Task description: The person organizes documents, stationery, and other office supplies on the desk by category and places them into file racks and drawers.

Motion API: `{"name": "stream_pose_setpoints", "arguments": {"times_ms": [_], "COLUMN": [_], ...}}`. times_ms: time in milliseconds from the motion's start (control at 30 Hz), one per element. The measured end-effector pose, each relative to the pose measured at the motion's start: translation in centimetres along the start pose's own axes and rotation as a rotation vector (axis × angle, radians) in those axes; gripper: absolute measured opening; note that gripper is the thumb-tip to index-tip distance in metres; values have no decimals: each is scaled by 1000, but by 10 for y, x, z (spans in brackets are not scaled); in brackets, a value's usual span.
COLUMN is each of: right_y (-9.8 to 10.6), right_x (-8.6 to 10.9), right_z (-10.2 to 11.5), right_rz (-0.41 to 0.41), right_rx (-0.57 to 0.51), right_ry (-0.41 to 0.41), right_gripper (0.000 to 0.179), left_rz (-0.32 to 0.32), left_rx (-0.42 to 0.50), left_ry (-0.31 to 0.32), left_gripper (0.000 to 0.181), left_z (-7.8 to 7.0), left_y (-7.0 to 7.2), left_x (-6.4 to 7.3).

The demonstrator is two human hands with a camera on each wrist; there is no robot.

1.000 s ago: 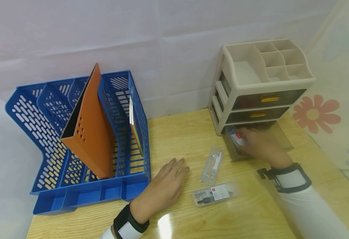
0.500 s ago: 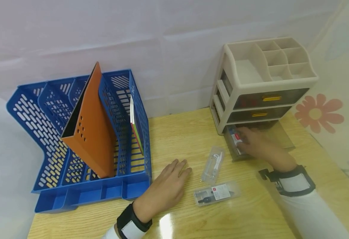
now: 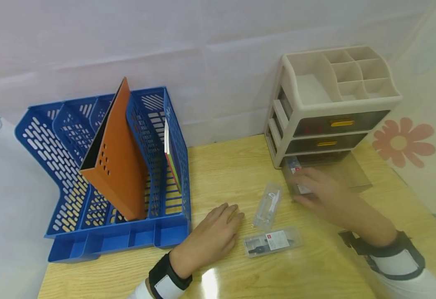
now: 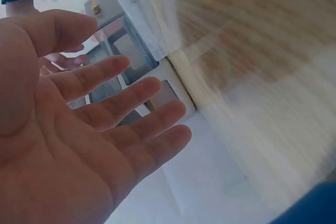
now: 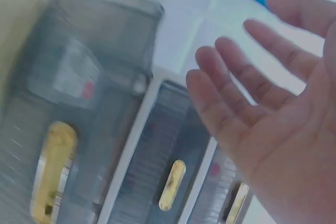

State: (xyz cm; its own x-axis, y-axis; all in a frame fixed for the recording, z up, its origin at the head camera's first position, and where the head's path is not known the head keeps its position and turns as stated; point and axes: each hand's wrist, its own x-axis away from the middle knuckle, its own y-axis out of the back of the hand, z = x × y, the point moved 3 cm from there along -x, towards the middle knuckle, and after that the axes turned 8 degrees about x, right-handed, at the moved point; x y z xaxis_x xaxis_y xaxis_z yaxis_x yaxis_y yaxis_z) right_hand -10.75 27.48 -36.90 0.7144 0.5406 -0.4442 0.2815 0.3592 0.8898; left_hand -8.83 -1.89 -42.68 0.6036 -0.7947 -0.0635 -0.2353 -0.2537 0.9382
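Observation:
My right hand (image 3: 327,199) hovers by the pulled-out bottom drawer (image 3: 354,172) of a cream desktop organizer (image 3: 296,79). Its fingers are extended, and the right wrist view shows nothing in them. Inside the drawer, at its left end, lies a clear pack with a red-and-white label (image 3: 303,189). My left hand (image 3: 210,238) rests on the table, palm down with loosely spread fingers. Between the hands lie a slim clear case with a white-handled item (image 3: 271,203) and a clear case holding what looks like a black drawing compass (image 3: 260,248), with a white label.
A blue slotted file rack (image 3: 117,238) stands on the left, holding a tilted orange folder (image 3: 118,166) and thin booklets (image 3: 171,160). The organizer's two upper drawers, with yellow handles (image 3: 342,123), are closed; divided compartments top it. White cloth hangs behind.
My right hand has let go of the pack in the drawer and drawn back toward the lower right. The left hand stays resting on the table, and the head view has shifted slightly.

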Motion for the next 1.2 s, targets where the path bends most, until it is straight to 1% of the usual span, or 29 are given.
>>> {"name": "stream_pose_setpoints", "arguments": {"times_ms": [100, 167, 267, 333, 400, 500, 567, 667, 867, 967, 1100, 1200], "right_y": [-10, -17, -25, -30, -35, -43, -49, -54, -58, -58, -58, -57], "right_x": [8, 13, 21, 26, 30, 35, 39, 43, 45, 46, 48, 51], "right_z": [13, 19, 28, 34, 40, 49, 54, 60, 67, 67, 67, 66], "right_rz": [1, 19, 52, 70, 96, 153, 194, 232, 227, 255, 300, 292], "right_rx": [-62, -95, -123, -132, -116, -86, -76, -93, -61, -38, -14, 6], "right_ry": [85, 112, 121, 128, 137, 155, 151, 154, 182, 183, 196, 212], "right_gripper": [46, 39, 28, 33, 42, 50, 50, 51, 52, 56, 62, 61], "left_rz": [11, 11, 10, 9, 4, -15, -34, -54, -54, -55, -74, -93], "left_rx": [-8, -20, -35, -35, -33, -42, -61, -78, -68, -61, -69, -69], "left_ry": [-5, -9, -6, -6, -14, -32, -40, -39, -32, -30, -30, -38], "left_gripper": [47, 46, 49, 52, 55, 57, 57, 58, 58, 57, 57, 56], "left_z": [0, 1, 2, 3, 3, 2, 2, 1, 0, 0, 0, 0], "left_y": [-3, -4, -5, -6, -7, -7, -7, -4, -4, -6, -5, -4], "left_x": [1, 2, 4, 4, 2, -2, -5, -9, -13, -14, -17, -21]}}
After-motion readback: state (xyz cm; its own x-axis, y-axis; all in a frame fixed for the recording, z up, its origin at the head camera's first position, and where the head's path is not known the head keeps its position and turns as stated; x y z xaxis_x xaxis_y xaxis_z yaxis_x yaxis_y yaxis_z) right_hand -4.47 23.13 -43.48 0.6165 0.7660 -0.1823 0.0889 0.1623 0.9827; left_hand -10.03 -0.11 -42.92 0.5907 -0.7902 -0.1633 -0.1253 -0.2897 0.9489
